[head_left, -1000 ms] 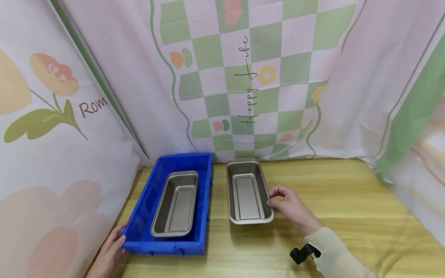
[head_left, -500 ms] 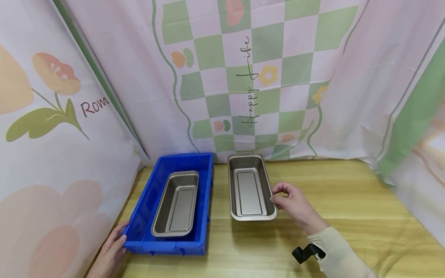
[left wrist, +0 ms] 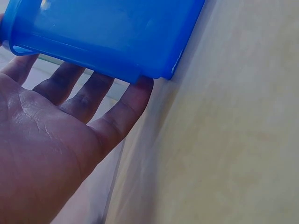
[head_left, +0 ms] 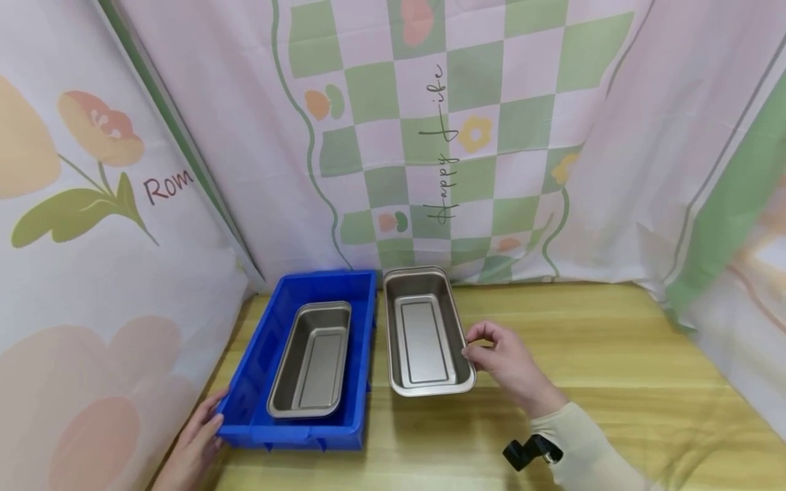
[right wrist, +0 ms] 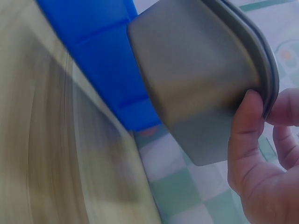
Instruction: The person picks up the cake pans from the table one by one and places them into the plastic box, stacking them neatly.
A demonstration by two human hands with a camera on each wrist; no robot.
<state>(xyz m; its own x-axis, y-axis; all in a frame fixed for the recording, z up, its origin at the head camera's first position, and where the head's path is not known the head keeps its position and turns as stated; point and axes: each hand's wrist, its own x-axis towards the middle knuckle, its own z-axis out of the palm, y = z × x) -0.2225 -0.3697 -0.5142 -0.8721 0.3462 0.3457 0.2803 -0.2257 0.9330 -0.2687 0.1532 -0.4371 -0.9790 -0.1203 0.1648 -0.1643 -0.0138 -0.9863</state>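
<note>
A metal loaf pan [head_left: 424,341] is held by my right hand [head_left: 510,365], which pinches its right rim near the front corner. The right wrist view shows the pan [right wrist: 196,70] clear of the table, its rim looking doubled, with my thumb [right wrist: 247,126] against the outer wall. A similar loaf pan [head_left: 322,368] lies inside a blue plastic bin [head_left: 288,436] on the left. My left hand [head_left: 192,447] holds the bin's front left corner. In the left wrist view, fingers of my left hand [left wrist: 51,126] reach behind the blue wall [left wrist: 107,42].
The wood-grain table [head_left: 583,341] extends right of the raised pan. A patterned cloth [head_left: 417,150] hangs along the back edge, with more printed cloth [head_left: 92,286] on the left side. A black strap mount [head_left: 531,450] sits on my right wrist.
The held loaf pan rises slightly, then shifts left toward the blue bin, with my right hand moving along. My left hand and the bin stay nearly still.
</note>
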